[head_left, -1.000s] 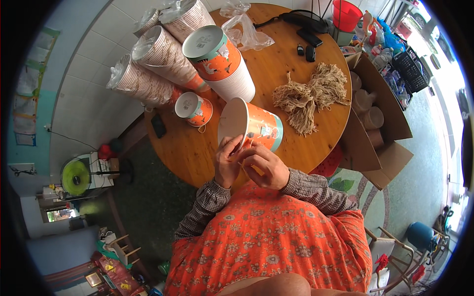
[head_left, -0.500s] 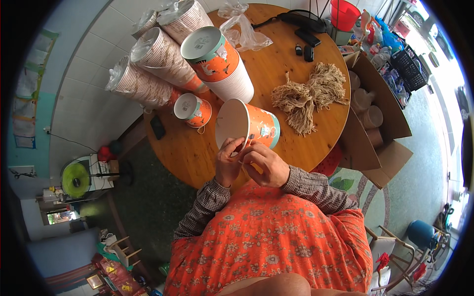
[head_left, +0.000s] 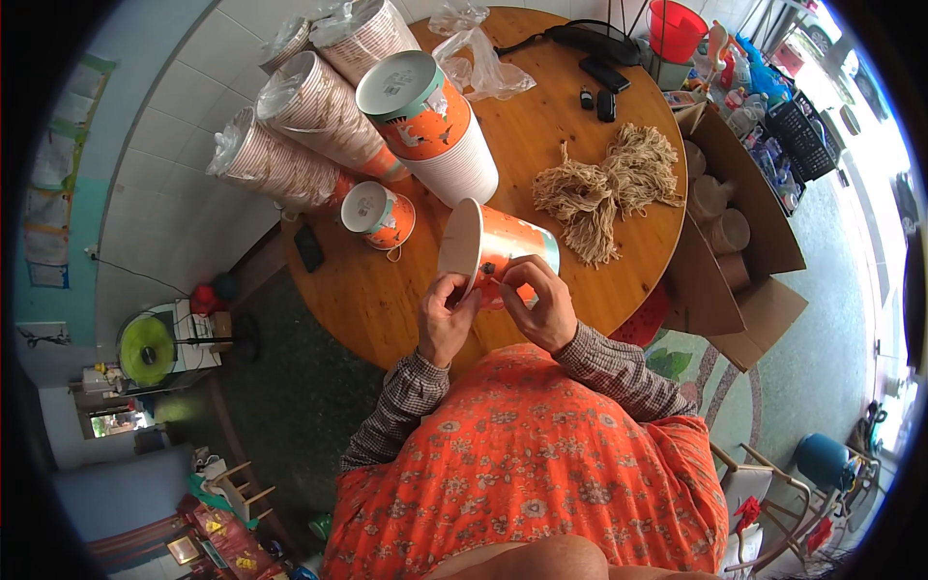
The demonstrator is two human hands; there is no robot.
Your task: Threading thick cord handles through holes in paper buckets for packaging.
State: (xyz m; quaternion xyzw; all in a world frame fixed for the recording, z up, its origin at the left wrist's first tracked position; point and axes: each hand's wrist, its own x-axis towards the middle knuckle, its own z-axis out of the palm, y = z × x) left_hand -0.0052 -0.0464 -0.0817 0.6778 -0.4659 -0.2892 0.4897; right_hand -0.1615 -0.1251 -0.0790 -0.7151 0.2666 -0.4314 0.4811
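An orange paper bucket with a white rim (head_left: 503,246) lies on its side over the near edge of the round wooden table (head_left: 387,300). My left hand (head_left: 447,324) pinches its rim from the left. My right hand (head_left: 539,300) grips the bucket's side near a small hole, fingers pressed to it. A bundle of tan cord handles (head_left: 604,188) lies on the table just beyond, to the right. A small finished orange bucket (head_left: 379,215) stands to the left of my hands.
A tall stack of orange and white buckets (head_left: 435,126) lies beside plastic-wrapped stacks (head_left: 290,145) at the table's far left. An open cardboard box (head_left: 735,242) of rolls sits on the right. Phones, a black device and a red pail (head_left: 677,29) are at the far edge.
The bucket has tipped slightly and my hands have shifted a little along its rim; both still hold it. Nothing else moved.
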